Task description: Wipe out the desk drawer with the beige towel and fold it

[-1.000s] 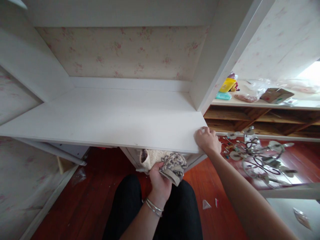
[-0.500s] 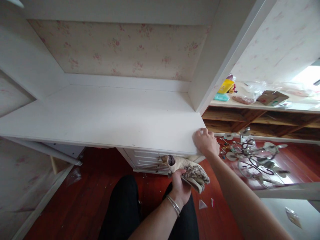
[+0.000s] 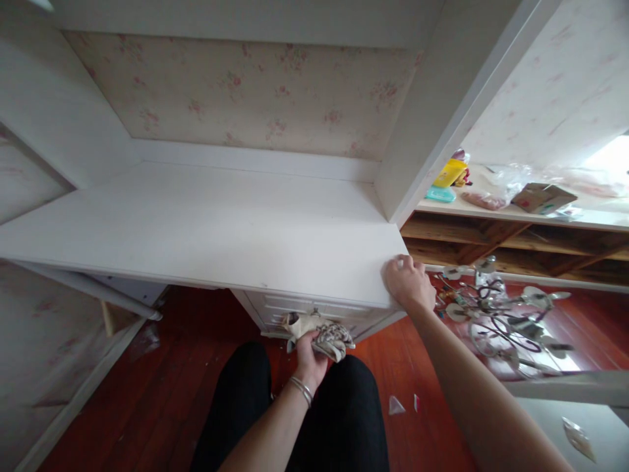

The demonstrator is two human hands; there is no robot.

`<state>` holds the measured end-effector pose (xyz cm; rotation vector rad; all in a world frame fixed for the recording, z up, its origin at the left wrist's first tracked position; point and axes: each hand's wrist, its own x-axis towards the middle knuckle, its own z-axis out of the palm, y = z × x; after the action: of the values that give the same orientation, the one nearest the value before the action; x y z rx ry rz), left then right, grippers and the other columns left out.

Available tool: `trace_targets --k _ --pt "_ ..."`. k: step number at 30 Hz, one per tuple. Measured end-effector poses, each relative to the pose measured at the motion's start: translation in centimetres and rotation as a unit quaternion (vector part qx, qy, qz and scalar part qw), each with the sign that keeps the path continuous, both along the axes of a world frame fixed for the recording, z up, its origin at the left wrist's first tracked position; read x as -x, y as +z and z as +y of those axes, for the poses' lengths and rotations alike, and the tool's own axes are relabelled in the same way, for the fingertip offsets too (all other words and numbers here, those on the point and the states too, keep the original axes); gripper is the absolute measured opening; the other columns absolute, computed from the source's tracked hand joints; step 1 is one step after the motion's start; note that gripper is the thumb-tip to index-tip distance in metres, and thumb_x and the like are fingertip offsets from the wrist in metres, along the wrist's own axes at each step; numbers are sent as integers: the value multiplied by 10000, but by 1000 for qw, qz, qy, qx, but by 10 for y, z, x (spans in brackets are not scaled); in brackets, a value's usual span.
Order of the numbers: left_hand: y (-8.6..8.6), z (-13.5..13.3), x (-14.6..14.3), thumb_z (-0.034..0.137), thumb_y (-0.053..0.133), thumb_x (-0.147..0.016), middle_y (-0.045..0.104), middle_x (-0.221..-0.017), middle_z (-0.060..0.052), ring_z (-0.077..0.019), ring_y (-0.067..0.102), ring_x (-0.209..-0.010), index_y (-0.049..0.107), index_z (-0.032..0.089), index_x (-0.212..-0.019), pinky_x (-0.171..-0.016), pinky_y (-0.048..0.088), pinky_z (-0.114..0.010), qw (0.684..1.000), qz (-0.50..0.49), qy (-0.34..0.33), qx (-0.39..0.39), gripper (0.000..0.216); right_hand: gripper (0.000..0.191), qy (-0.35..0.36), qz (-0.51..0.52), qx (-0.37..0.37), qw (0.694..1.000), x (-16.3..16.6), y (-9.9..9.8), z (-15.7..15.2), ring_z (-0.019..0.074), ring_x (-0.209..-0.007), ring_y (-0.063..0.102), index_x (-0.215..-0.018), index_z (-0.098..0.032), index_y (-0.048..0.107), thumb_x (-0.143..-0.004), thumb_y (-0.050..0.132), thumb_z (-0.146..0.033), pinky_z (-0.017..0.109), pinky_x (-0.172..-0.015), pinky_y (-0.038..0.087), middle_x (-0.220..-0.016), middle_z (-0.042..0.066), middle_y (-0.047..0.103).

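My left hand [image 3: 312, 362] is closed around a folded, cream-coloured cloth [image 3: 330, 335] with dark smudges or patterning, held low in front of the drawers [image 3: 280, 307] under the desktop. Two thin silver bangles circle that wrist. At the right end of the white desk [image 3: 236, 229], my right hand [image 3: 409, 283] lies on the corner with its fingers curled, gripping the edge. A drawer knob shows just above the cloth; the cloth hides part of the drawer fronts.
On the red wooden floor to the right stands a chandelier [image 3: 501, 314] with several curved arms. Behind it, a low shelf unit [image 3: 491, 211] bears a yellow container [image 3: 449, 173], plastic bags and a cardboard box [image 3: 543, 198]. A white upright panel [image 3: 432, 118] rises from the desk's right side.
My left hand has moved left with the cloth, from below the desk's right end to nearer the middle of the drawers. The right hand stays on the desk corner.
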<state>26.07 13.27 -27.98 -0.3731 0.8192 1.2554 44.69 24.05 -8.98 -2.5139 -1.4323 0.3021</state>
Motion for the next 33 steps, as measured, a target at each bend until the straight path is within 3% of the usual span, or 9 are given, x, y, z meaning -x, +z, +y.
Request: trace_targets --k 4,8,13,17,20,22,27,33 --pt "6 3 43 35 586 -704 663 -839 -87 -172 655 -679 576 113 -905 -582 548 -269 998 45 53 4 216 558 3 6 8 1000 -1 0 0 375 -1189 536 -1409 -283 472 -961 235 -519 557 -946 437 -1353 165 489" --pt "27 3 78 3 581 -705 655 -880 -82 -183 666 -749 589 128 -956 -638 583 -290 993 78 88 -28 280 566 3 6 9 1000 -1 -1 0 387 -1191 537 -1408 -279 467 -957 227 -522 559 -939 443 -1359 169 488" --pt "68 1 107 -11 551 -731 657 -920 -71 -196 671 -845 605 159 -1070 -687 610 -313 987 87 114 -74 383 577 5 5 12 1000 1 1 -2 396 -1193 534 -1401 -259 476 -957 212 -518 560 -936 444 -1353 179 494" --pt "108 -2 113 33 537 -778 680 -970 -84 -211 675 -891 615 165 -1132 -726 618 -346 987 56 104 -106 386 585 4 4 14 1000 3 4 -3 394 -1193 533 -1408 -250 475 -956 215 -515 554 -936 444 -1343 188 501" --pt "131 -7 107 73 516 -801 692 -1020 -105 -229 676 -933 604 166 -1194 -775 618 -400 989 17 77 -124 414 575 0 7 16 1000 3 6 -4 388 -1197 531 -1402 -258 484 -957 217 -506 550 -937 444 -1344 182 502" --pt "137 -10 98 88 506 -799 695 -1048 -110 -229 676 -942 586 172 -1240 -794 614 -420 990 -3 54 -132 456 575 1 9 17 1000 4 7 -4 391 -1198 531 -1398 -257 487 -957 216 -507 551 -934 446 -1345 180 502" --pt "132 -19 57 169 533 -791 687 -1099 -147 -237 666 -947 564 141 -1291 -800 602 -421 984 -75 -34 -156 502 600 3 2 14 1000 3 5 -3 394 -1192 539 -1404 -236 477 -962 185 -518 553 -932 447 -1345 189 499" --pt "120 -21 -11 254 555 -729 674 -1097 -200 -267 635 -1005 597 53 -1198 -807 579 -416 962 -182 -125 -159 512 576 5 0 1 1000 1 1 -2 382 -1198 537 -1416 -278 469 -957 230 -532 549 -937 446 -1366 163 496"
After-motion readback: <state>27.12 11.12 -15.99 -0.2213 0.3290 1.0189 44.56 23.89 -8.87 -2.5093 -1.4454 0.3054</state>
